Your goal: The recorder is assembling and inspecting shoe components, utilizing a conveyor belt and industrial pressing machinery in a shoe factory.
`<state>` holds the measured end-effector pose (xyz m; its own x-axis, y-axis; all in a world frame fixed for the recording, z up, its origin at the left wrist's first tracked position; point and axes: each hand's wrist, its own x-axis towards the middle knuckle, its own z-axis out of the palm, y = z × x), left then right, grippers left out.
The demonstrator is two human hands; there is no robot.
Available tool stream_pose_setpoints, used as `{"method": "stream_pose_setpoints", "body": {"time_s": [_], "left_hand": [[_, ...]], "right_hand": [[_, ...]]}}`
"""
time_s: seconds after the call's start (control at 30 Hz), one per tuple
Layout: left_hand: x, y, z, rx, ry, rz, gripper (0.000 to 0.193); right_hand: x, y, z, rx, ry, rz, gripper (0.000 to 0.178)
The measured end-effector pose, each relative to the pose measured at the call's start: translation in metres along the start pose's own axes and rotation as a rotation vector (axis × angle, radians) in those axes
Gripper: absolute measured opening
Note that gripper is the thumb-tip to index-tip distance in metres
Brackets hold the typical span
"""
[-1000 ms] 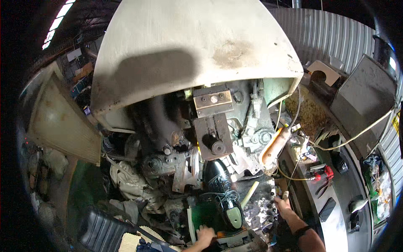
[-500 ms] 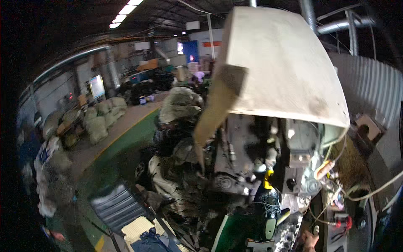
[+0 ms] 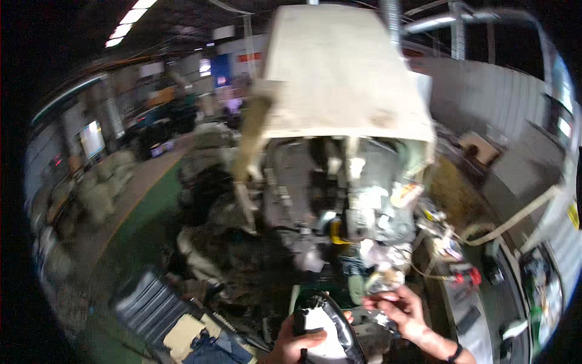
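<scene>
In my left hand (image 3: 291, 341) is a black, shoe-shaped piece (image 3: 321, 333) with a white face and a glossy dark rim. The thumb lies across the white part, and fingertips show at the far edge. My right hand (image 3: 403, 310) is just to the right of it, with fingers curled and pinched together. What they hold, if anything, is blurred. A dark band circles that wrist. Beyond the hands stands a machine (image 3: 376, 212) under a large off-white hood (image 3: 339, 79). A pale green, sole-like shape (image 3: 356, 288) points toward me from the machine's front, with a yellow part (image 3: 338, 232) above it.
A black ribbed seat (image 3: 142, 300) with dark cloth (image 3: 218, 350) is at lower left. Dark piles and stuffed sacks (image 3: 103, 182) line the left side. On the right are a narrow bench (image 3: 470, 303), red-handled tools (image 3: 468, 276), a hose (image 3: 515, 218) and a corrugated wall (image 3: 485, 91).
The view has swung right, so the hood and machine sit farther left. My left hand has come into view with the shoe-shaped piece. My right hand has risen from the lower edge toward it.
</scene>
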<state>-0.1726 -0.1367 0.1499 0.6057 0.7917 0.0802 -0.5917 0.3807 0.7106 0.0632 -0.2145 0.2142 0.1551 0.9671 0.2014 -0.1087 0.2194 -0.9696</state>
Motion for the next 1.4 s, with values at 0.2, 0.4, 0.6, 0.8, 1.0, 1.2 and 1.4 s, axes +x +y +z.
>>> {"method": "stream_pose_setpoints", "body": {"time_s": [0.2,0.4,0.6,0.8,1.0,1.2,1.4], "left_hand": [[0.013,-0.029,0.087,0.393,-0.262,-0.040,0.066],[0.004,-0.082,0.140,0.669,-0.587,-0.092,0.068],[0.000,-0.128,0.214,0.568,-0.835,-0.412,0.070],[-0.018,-0.215,0.293,0.633,-0.970,-0.745,0.073],[-0.047,-0.303,0.375,0.453,-1.138,-0.754,0.085],[-0.075,-0.378,0.419,0.334,-1.255,-0.511,0.084],[-0.086,-0.428,0.436,0.419,-1.091,-0.439,0.079]], "right_hand": [[-0.045,-0.041,-0.005,-0.064,0.156,0.220,0.054],[-0.119,-0.068,-0.058,-0.232,0.108,-0.031,0.050],[-0.211,-0.080,-0.088,-0.340,0.477,-0.139,0.049],[-0.320,-0.074,-0.160,-0.059,0.619,-0.033,0.057],[-0.416,-0.090,-0.226,0.163,0.628,-0.140,0.082],[-0.460,-0.075,-0.253,0.008,0.960,-0.422,0.083],[-0.488,-0.070,-0.276,0.110,1.158,-0.411,0.081]]}}
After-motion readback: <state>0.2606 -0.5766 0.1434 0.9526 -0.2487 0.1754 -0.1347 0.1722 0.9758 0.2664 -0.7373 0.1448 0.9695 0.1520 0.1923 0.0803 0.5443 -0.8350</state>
